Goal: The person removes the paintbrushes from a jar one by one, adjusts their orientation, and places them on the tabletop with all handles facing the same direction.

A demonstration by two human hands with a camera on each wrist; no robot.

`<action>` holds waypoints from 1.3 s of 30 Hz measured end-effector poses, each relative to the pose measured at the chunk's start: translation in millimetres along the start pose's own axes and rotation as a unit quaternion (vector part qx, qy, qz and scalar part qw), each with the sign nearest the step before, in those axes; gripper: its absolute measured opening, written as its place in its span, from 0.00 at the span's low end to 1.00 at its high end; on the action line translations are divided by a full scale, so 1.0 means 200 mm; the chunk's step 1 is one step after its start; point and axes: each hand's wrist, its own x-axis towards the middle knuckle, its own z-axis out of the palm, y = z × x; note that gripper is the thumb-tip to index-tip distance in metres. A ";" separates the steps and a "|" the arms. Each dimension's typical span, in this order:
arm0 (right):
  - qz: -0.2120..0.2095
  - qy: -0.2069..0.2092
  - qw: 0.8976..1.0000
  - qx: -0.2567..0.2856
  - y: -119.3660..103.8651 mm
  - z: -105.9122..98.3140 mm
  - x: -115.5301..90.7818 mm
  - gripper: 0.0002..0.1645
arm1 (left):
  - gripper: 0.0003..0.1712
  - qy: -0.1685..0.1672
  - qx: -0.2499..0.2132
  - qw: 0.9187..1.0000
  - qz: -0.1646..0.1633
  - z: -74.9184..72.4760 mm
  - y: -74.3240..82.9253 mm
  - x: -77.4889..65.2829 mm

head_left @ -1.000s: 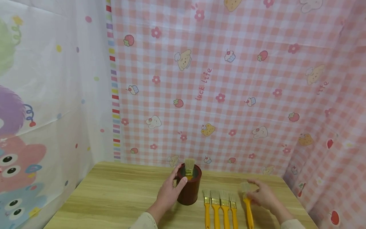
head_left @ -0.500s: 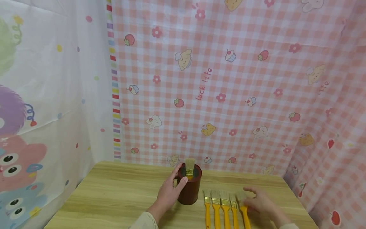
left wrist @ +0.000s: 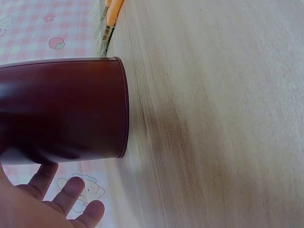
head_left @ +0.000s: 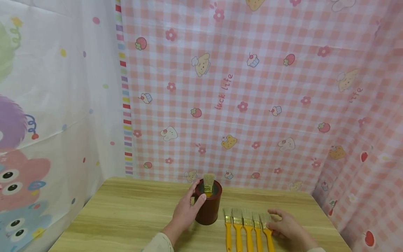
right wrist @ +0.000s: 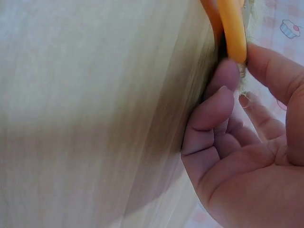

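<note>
One brush (head_left: 208, 182) is already stood in the dark red cup (head_left: 207, 211), bristles up, handle down inside. Five brushes are left outside it, laid on the worktop (head_left: 132, 217) to the right of the cup: the rightmost brush (head_left: 269, 236) and four other brushes (head_left: 248, 238), set in a row with bristles pointed away from the person. The cup is gripped, upright, between thumb and fingers of the left hand (head_left: 185, 209). The rightmost brush is pinched by the right hand (head_left: 285, 224); whether its neighbour is touched cannot be told.
</note>
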 end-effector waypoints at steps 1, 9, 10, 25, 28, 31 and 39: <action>0.000 -0.005 1.000 0.008 0.00 0.00 0.00 0.43 | 0.37 0.000 0.000 1.000 0.000 0.00 0.00 0.00; -0.007 -0.024 1.000 0.007 0.01 -0.01 -0.01 0.42 | 0.37 0.000 0.001 1.000 0.001 0.00 0.00 0.00; -0.008 -0.024 1.000 0.002 0.01 -0.01 -0.01 0.42 | 0.37 0.000 0.000 1.000 0.001 0.01 0.00 -0.01; 0.003 -0.010 1.000 0.003 0.04 0.00 0.01 0.43 | 0.36 0.007 0.001 1.000 0.004 0.01 -0.02 -0.01; -0.013 -0.026 1.000 0.004 0.04 -0.01 0.00 0.43 | 0.36 0.009 0.002 1.000 0.004 0.02 -0.02 -0.01; -0.031 -0.047 0.998 0.007 0.04 -0.02 -0.01 0.44 | 0.36 0.011 0.003 1.000 0.004 0.02 -0.01 -0.01; -0.015 -0.031 0.999 0.005 0.04 -0.03 0.00 0.44 | 0.36 0.017 0.000 1.000 0.005 0.02 0.00 0.00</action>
